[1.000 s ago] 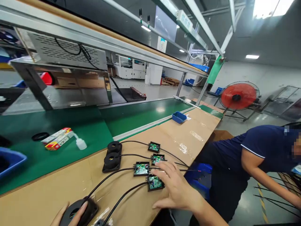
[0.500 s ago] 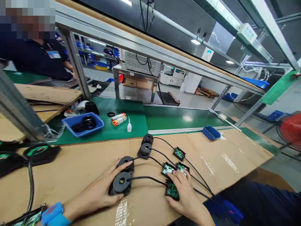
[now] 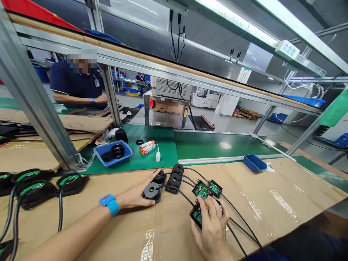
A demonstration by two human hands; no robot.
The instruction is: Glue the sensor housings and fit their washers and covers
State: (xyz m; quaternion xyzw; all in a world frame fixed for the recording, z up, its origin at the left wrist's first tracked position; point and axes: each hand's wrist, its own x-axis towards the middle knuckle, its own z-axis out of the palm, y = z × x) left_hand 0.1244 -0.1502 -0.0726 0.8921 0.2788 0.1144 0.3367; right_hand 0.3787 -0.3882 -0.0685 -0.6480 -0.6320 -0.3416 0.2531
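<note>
My left hand [image 3: 137, 194], with a blue wrist strap, is closed around the sides of a black double round housing [image 3: 152, 191] on the cardboard. A second black double housing [image 3: 174, 183] stands right beside it. Black cables run from the housings to small open black boxes with green circuit boards. My right hand [image 3: 210, 224] grips the nearest circuit board box [image 3: 196, 214], fingers bent over its right side and partly hiding it. Just beyond the fingertips lies another board box [image 3: 202, 189], and a further one [image 3: 214, 187] sits to its right.
Several black housings with green rings [image 3: 35, 190] lie at left with thick cables. A blue bin [image 3: 112, 163] of black rings, a small box [image 3: 147, 147] and a white dropper bottle [image 3: 158, 156] stand behind. Another blue bin [image 3: 255, 163] is at right. A co-worker [image 3: 78, 85] sits beyond the metal frame.
My left hand has pushed its double housing away, up against the second one. My right hand stays at the board boxes, now bunched closer together. The view has shifted left.
</note>
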